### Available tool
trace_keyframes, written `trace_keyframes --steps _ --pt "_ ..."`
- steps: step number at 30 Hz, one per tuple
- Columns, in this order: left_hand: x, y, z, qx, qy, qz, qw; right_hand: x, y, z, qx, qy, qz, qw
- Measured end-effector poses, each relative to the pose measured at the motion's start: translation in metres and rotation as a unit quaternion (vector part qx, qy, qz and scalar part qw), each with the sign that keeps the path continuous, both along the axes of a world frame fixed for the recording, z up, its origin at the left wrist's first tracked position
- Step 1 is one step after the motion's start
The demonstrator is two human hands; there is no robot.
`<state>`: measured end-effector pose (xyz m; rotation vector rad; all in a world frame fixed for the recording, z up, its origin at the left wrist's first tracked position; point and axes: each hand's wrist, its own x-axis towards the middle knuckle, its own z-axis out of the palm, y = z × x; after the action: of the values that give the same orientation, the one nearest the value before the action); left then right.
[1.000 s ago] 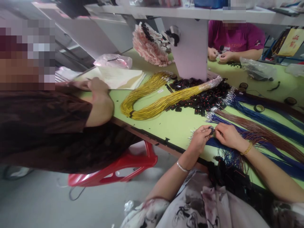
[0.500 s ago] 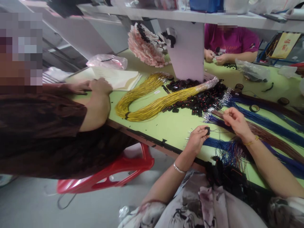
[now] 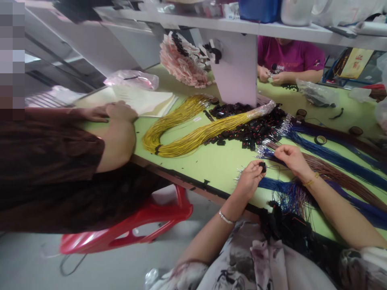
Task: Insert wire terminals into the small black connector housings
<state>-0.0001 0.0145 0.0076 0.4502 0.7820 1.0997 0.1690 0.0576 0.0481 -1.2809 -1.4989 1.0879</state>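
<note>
My left hand point(image 3: 251, 177) grips a small black connector housing point(image 3: 263, 166) between thumb and fingertips, just above the table's near edge. A thin dark wire loops from the housing toward the right. To the right of it, my right hand point(image 3: 292, 158) is closed in a pinch on what looks like a thin wire, mostly hidden by the fingers. Beneath that hand lie brown wires point(image 3: 325, 167) and blue wires with silvery terminal ends point(image 3: 263, 148). Below both hands, another blue wire bundle point(image 3: 273, 184) rests near the edge.
A yellow wire bundle point(image 3: 181, 147) curves beside a pile of black housings point(image 3: 238, 131). Tape rolls point(image 3: 320, 140) lie at right. A person's arm point(image 3: 119, 137) leans by an open book point(image 3: 152, 102) at left, near a red stool point(image 3: 169, 219). Another person point(image 3: 290, 60) works opposite. A shelf point(image 3: 211, 24) hangs above.
My right hand has moved a little left, closer to the housing, and its fingertips are lower. My left hand still holds the housing. The whole view has shifted slightly.
</note>
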Motion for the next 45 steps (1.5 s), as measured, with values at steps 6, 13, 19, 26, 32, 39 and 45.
trace_keyframes --steps 6,13,19,26,32,39,45 --pt "0.000 0.001 0.000 -0.006 -0.011 0.001 1.000 -0.008 -0.018 -0.017 -0.001 -0.084 0.025 0.996" --pt "0.000 0.002 -0.002 -0.010 -0.016 -0.001 1.000 -0.011 -0.026 -0.021 0.040 -0.166 0.014 0.985" --pt "-0.001 0.002 -0.002 -0.011 -0.013 -0.005 1.000 -0.014 -0.029 -0.022 0.082 -0.211 0.004 0.974" --pt "-0.001 0.001 -0.001 -0.010 -0.013 -0.007 1.000 -0.014 -0.030 -0.023 0.087 -0.223 -0.007 0.971" --pt "0.001 -0.001 -0.003 0.005 0.006 -0.005 1.000 -0.017 -0.030 -0.025 0.084 -0.221 0.007 0.972" --pt "0.002 -0.003 -0.002 0.017 0.040 -0.006 0.999 -0.021 -0.034 -0.016 0.119 -0.285 0.043 0.950" --pt "0.000 -0.001 -0.003 0.006 0.022 0.002 1.000 -0.024 -0.038 -0.013 0.145 -0.356 0.050 0.922"
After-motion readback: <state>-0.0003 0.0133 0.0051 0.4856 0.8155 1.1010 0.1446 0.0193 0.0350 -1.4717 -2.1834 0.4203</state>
